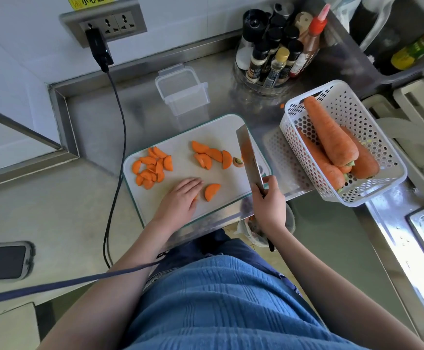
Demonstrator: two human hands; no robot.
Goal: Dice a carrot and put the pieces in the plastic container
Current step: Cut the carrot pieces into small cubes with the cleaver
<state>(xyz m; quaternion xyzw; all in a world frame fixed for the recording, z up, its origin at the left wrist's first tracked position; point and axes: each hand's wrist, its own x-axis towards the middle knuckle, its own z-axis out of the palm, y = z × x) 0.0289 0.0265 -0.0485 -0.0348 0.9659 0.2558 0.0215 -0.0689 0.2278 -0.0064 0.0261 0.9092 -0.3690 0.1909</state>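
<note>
A white cutting board point(221, 132) lies on the steel counter. Several half-moon carrot slices form a pile point(151, 166) at its left and a looser group point(212, 155) at its middle, with a cut-off carrot top point(238, 162) beside them. One slice point(211, 192) lies alone near the front edge. My left hand point(181, 202) rests flat on the board just left of that slice, and a bit of carrot shows under its fingers. My right hand point(269, 205) grips the handle of a cleaver point(248, 155), blade pointing away over the board's right side. The clear plastic container point(181, 90) stands open behind the board.
A white perforated basket point(372, 183) holding three whole carrots point(329, 132) sits right of the board. A rack of spice bottles point(274, 54) stands at the back. A black cable point(120, 137) hangs from the wall socket past the board's left. A phone point(2, 261) lies at far left.
</note>
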